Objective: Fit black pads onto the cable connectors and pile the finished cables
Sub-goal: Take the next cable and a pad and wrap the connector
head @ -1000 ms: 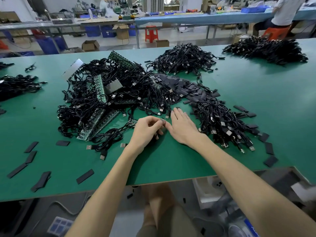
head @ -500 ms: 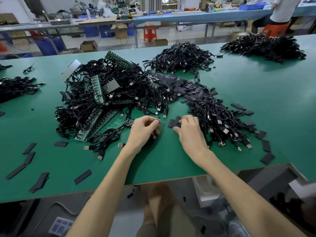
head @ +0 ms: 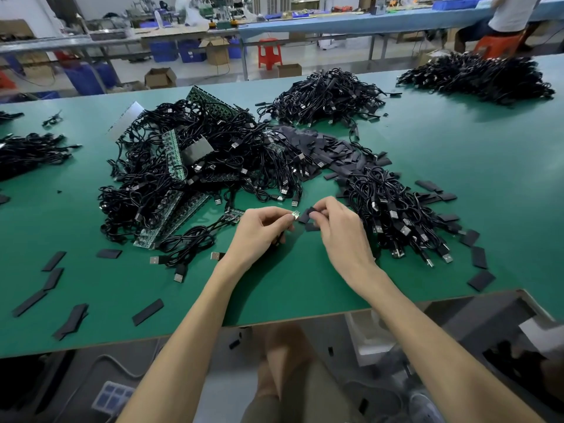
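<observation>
My left hand (head: 259,230) pinches a small green connector board (head: 295,215) at the end of a black cable, a little above the green table (head: 503,166). My right hand (head: 338,230) pinches a black pad (head: 306,215) right beside that connector, almost touching it. Another black pad (head: 311,227) lies on the table just under the hands. A big tangle of black cables and green board strips (head: 189,178) lies to the left behind my hands. A pile of cables with metal plugs (head: 396,215) lies to the right. A heap of black pads (head: 329,151) sits between them.
Loose black pads (head: 55,279) are scattered at the front left and along the right edge (head: 479,257). More cable piles lie at the back centre (head: 323,96), back right (head: 479,77) and far left (head: 27,151). A person sits at the far right bench (head: 509,16).
My right hand picked a black pad off the table and raised it to the connector in my left hand. Both hands have lifted slightly and come together.
</observation>
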Available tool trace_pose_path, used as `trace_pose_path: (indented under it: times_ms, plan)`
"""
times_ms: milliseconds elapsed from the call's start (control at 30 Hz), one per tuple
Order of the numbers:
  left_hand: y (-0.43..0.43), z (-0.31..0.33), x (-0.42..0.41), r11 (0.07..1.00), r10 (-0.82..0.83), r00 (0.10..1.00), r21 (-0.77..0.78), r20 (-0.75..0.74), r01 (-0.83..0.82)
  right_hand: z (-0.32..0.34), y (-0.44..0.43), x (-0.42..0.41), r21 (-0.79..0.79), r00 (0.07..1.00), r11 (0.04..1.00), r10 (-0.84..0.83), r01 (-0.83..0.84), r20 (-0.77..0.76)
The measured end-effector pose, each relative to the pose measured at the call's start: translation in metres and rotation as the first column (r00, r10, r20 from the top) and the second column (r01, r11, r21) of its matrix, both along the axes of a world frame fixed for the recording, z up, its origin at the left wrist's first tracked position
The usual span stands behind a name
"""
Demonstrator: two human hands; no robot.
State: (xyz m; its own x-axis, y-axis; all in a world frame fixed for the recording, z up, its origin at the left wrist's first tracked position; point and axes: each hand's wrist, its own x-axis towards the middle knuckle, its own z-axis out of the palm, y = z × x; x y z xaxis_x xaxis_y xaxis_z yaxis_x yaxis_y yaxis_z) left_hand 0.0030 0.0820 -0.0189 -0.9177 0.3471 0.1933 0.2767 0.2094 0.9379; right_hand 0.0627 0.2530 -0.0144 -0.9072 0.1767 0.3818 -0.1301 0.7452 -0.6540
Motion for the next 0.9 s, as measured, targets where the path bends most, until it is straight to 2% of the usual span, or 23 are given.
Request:
trace_pose_path:
  times_ms: [200, 367, 633, 900]
  plan:
    - [0.000, -0.001, -0.001, 0.998, 0.005, 0.999, -0.068, -0.051, -0.009, -0.001, -0.002, -0.002, -0.024, 0.994, 0.994, 0.105, -0.105, -0.001]
    - [0.000, -0.006, -0.004, 0.992, 0.045, 0.995, -0.112, -0.092, -0.055, -0.004, -0.002, -0.003, 0.055, 0.995, 0.993, 0.100, -0.100, 0.008]
    - [0.001, 0.000, 0.001, 0.975, 0.050, 0.986, -0.206, -0.157, -0.082, -0.006, -0.001, -0.004, 0.023, 0.997, 0.997, 0.071, -0.070, -0.028]
    - [0.002, 0.007, 0.007, 0.947, 0.015, 0.977, -0.312, -0.213, -0.082, -0.003, 0.003, -0.006, -0.139, 0.997, 0.988, 0.057, -0.063, -0.048]
